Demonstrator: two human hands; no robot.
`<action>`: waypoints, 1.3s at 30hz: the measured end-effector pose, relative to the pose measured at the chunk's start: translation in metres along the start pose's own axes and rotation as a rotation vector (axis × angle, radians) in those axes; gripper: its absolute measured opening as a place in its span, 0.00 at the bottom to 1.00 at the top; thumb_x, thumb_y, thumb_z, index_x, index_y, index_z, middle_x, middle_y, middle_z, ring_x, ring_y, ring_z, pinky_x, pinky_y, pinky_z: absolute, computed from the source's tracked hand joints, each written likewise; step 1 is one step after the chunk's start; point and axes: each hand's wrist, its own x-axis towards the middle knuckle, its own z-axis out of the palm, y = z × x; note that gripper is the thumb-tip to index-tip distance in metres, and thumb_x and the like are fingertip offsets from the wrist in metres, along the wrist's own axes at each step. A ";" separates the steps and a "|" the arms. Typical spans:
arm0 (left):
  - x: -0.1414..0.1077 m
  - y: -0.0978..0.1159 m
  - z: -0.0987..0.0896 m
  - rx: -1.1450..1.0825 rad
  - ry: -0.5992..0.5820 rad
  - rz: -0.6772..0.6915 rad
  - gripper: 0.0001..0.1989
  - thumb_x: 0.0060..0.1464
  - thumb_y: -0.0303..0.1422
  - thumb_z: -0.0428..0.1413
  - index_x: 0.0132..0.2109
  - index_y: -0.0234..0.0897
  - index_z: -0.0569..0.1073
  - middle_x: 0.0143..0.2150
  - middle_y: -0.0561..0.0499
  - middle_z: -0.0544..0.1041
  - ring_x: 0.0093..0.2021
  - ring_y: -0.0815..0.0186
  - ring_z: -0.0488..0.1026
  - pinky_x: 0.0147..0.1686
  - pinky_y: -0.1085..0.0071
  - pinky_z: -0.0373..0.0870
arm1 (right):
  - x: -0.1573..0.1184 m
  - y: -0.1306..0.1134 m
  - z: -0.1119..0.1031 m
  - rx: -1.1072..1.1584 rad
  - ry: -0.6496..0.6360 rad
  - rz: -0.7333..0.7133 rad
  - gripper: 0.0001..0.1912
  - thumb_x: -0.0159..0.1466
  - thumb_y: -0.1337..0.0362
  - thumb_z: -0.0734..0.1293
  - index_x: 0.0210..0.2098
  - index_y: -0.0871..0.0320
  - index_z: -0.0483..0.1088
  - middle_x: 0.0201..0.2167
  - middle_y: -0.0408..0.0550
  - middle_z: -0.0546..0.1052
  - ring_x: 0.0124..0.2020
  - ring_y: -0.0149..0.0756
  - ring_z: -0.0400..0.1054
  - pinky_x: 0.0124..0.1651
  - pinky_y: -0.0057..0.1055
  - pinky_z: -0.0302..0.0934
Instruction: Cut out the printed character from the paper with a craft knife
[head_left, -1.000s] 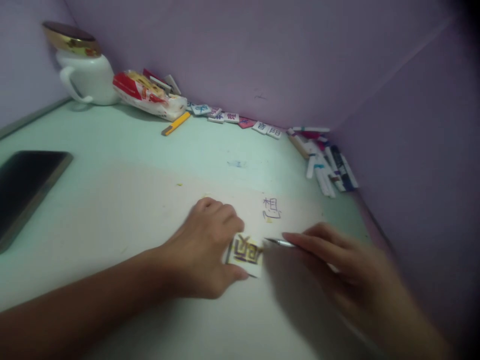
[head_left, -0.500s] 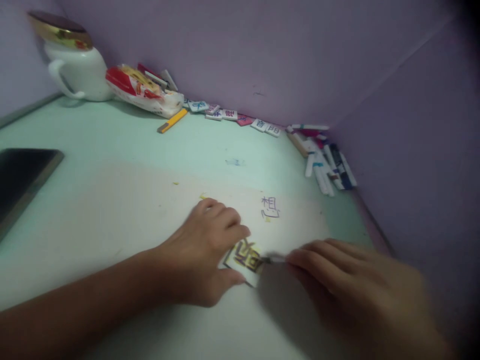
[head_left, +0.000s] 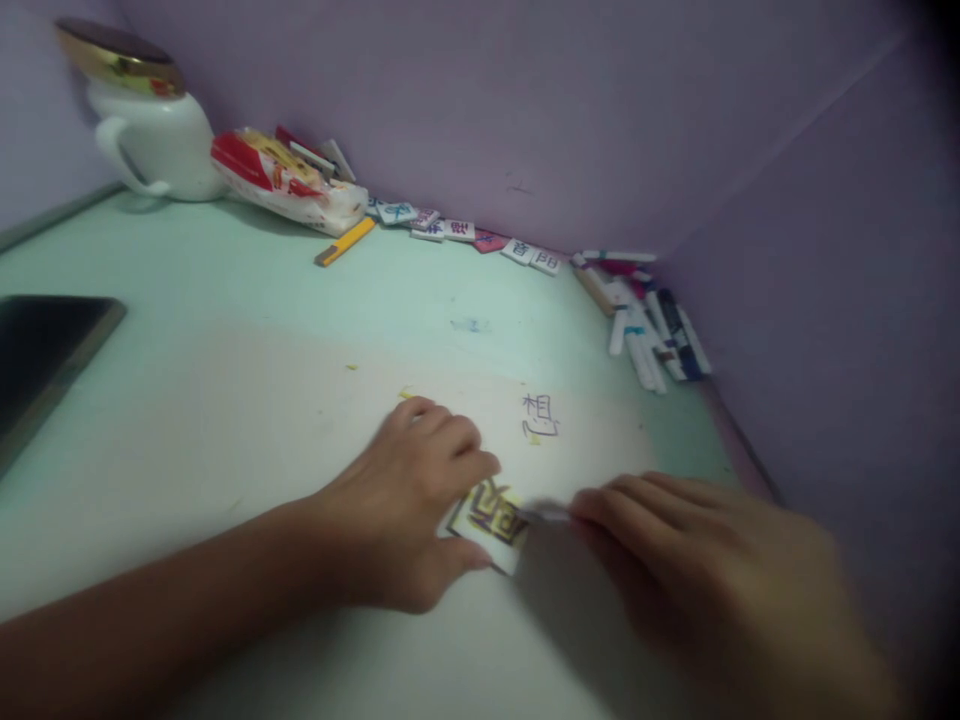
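Observation:
My left hand (head_left: 416,500) pins a small white block (head_left: 491,530) to the table, its thumb on the near edge and its fingers on the far edge. Dark strokes over yellow form a character on the block's face. From the right, my right hand (head_left: 697,560) pinches a thin, pointed tool (head_left: 553,512) whose tip is at the block's right side. Motion blurs that tip, so its exact kind is unclear. Just beyond the block, a purple handwritten character (head_left: 540,415) marks the pale surface, with small yellow scraps (head_left: 405,393) lying about.
A dark flat device (head_left: 52,360) lies at the left. Along the wall stand a white mug (head_left: 161,145) with a gold-rimmed lid, a red-and-white packet (head_left: 285,185), a yellow cutter-like strip (head_left: 345,242), several lettered tiles (head_left: 457,230) and a heap of markers (head_left: 645,330).
My right hand and the tool tip have shifted slightly upward along the block's right side. My left hand and the block have stayed in place.

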 end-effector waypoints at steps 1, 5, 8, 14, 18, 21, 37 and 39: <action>0.000 0.000 0.000 -0.001 0.002 0.000 0.19 0.46 0.35 0.62 0.46 0.37 0.72 0.42 0.46 0.69 0.44 0.56 0.64 0.52 0.54 0.56 | 0.000 0.000 0.000 0.026 -0.001 0.011 0.12 0.64 0.69 0.61 0.29 0.53 0.74 0.21 0.40 0.78 0.21 0.35 0.72 0.22 0.32 0.56; 0.000 0.000 0.001 -0.002 0.007 -0.004 0.19 0.45 0.35 0.63 0.46 0.36 0.71 0.42 0.46 0.69 0.43 0.56 0.64 0.52 0.53 0.55 | 0.000 0.002 0.000 0.097 0.033 0.078 0.13 0.66 0.66 0.60 0.28 0.53 0.72 0.18 0.39 0.75 0.17 0.34 0.69 0.19 0.30 0.53; 0.000 0.001 0.001 0.005 0.009 -0.013 0.19 0.45 0.36 0.63 0.45 0.36 0.71 0.42 0.46 0.69 0.43 0.56 0.64 0.52 0.54 0.55 | -0.001 0.004 0.003 0.056 0.066 0.077 0.15 0.66 0.65 0.59 0.27 0.53 0.72 0.18 0.40 0.75 0.17 0.34 0.69 0.18 0.30 0.52; -0.001 0.000 0.002 0.004 0.004 -0.010 0.19 0.45 0.36 0.64 0.44 0.36 0.71 0.41 0.46 0.68 0.42 0.57 0.63 0.51 0.54 0.55 | -0.005 0.006 0.007 0.043 -0.033 0.048 0.13 0.68 0.64 0.60 0.29 0.51 0.73 0.20 0.39 0.76 0.20 0.34 0.71 0.21 0.29 0.53; -0.001 0.000 0.002 -0.003 0.015 -0.003 0.18 0.45 0.35 0.63 0.44 0.37 0.70 0.41 0.46 0.68 0.43 0.56 0.63 0.51 0.54 0.54 | -0.004 0.004 0.008 0.008 0.005 0.053 0.16 0.69 0.62 0.60 0.27 0.51 0.72 0.19 0.39 0.75 0.20 0.33 0.70 0.22 0.29 0.53; -0.001 0.000 0.003 -0.004 0.019 -0.003 0.18 0.45 0.35 0.63 0.44 0.38 0.70 0.41 0.47 0.69 0.43 0.56 0.64 0.52 0.54 0.54 | -0.001 0.001 0.007 -0.017 0.047 0.035 0.19 0.69 0.63 0.59 0.23 0.52 0.72 0.17 0.39 0.74 0.19 0.33 0.70 0.21 0.31 0.52; -0.001 -0.001 0.005 -0.015 0.037 -0.002 0.18 0.45 0.36 0.64 0.43 0.37 0.71 0.41 0.47 0.68 0.43 0.57 0.64 0.51 0.55 0.54 | 0.009 -0.001 -0.002 -0.073 0.090 -0.083 0.21 0.64 0.73 0.56 0.22 0.52 0.72 0.15 0.38 0.73 0.17 0.33 0.68 0.22 0.33 0.51; 0.000 -0.001 0.005 -0.011 0.035 -0.002 0.18 0.44 0.36 0.64 0.43 0.37 0.71 0.41 0.47 0.69 0.42 0.57 0.64 0.51 0.55 0.54 | 0.012 -0.002 -0.004 -0.072 0.059 -0.108 0.19 0.62 0.74 0.57 0.22 0.52 0.72 0.16 0.38 0.72 0.17 0.33 0.67 0.22 0.33 0.50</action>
